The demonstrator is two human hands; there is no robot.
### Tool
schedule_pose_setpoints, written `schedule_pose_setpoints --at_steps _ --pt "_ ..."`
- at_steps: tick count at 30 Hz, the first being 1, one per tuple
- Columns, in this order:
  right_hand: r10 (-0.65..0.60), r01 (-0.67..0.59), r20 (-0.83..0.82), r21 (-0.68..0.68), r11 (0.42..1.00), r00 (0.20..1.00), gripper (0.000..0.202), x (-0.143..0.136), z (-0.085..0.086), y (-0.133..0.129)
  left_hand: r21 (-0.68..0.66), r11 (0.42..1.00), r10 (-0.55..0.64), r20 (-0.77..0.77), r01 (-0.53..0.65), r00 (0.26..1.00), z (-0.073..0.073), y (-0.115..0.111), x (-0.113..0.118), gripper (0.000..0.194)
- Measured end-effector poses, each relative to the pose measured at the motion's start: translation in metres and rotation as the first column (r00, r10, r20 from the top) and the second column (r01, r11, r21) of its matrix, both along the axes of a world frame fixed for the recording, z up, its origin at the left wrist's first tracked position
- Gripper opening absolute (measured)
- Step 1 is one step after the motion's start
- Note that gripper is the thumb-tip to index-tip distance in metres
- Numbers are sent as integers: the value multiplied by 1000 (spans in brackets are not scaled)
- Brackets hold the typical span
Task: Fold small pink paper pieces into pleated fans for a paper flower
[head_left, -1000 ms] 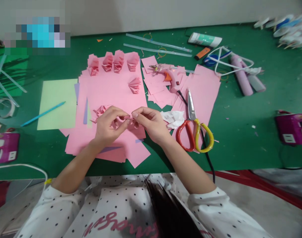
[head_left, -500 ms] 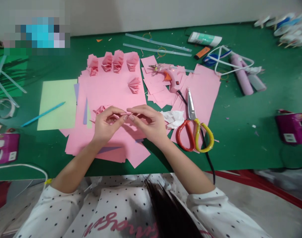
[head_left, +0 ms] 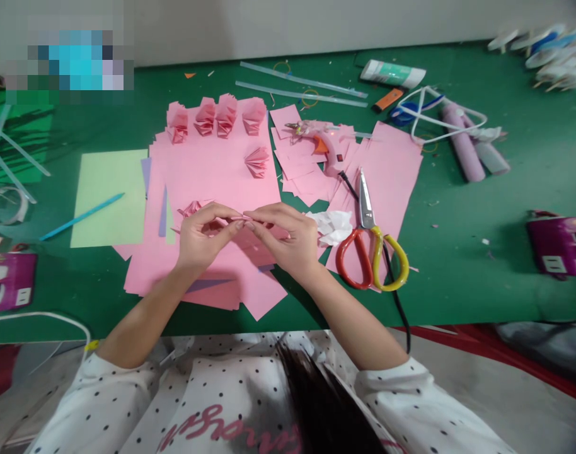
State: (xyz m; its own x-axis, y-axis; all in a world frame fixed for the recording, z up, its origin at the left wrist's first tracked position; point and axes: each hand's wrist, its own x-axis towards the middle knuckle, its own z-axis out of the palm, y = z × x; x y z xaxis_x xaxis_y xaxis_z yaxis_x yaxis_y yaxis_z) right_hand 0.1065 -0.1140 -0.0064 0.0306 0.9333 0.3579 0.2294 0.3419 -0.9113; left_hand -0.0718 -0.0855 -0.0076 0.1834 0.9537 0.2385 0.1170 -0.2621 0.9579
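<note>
Both my left hand and my right hand pinch a small folded piece of pink paper between thumbs and fingertips. Most of the piece is hidden by the fingers. Beneath the hands spreads a stack of pink paper sheets. A pleated pink paper piece lies partly hidden just behind my left hand. Farther back, several more pleated pieces are set in a row, and one fan-shaped piece lies below the row's right end.
To the right lie scissors with red and yellow handles, crumpled white tissue and a pink glue gun on smaller pink papers. Its black cord runs off the front edge. A blue pencil rests on pale green paper at left.
My right hand has shifted very slightly, its fingers still pinching the pink paper. The view has moved a little; the things on the table stay where they were.
</note>
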Motion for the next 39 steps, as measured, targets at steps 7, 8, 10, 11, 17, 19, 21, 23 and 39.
schedule_pose_setpoints --at_steps 7,8,10,11,17,19,21,23,39 --pt "-12 4 77 103 995 997 14 2 -4 0 110 992 63 -54 -57 997 -2 -1 1 19" --pt "-10 0 81 120 993 997 15 2 -4 0 123 990 71 -67 -62 995 -2 -1 1 20" --pt "-12 -3 108 141 990 994 15 2 -5 1 142 988 80 -94 -66 992 -2 -1 0 20" --pt "-15 -5 130 154 988 991 15 3 -5 1 152 986 79 -105 -63 991 -1 -1 0 19" --pt "-80 -10 273 313 950 959 13 5 -9 3 258 966 26 -172 19 985 1 1 -3 15" --pt "-95 -17 288 364 931 953 12 5 -9 4 277 960 19 -200 38 980 2 1 -3 15" --pt "-93 -20 281 375 927 955 11 4 -8 4 285 957 11 -215 52 977 3 1 -3 13" --pt "-77 -13 247 341 940 966 10 4 -7 3 299 952 3 -209 61 978 4 1 -3 9" --pt "-20 -22 161 257 966 987 5 7 -1 2 231 973 6 -133 25 991 0 0 -3 7"
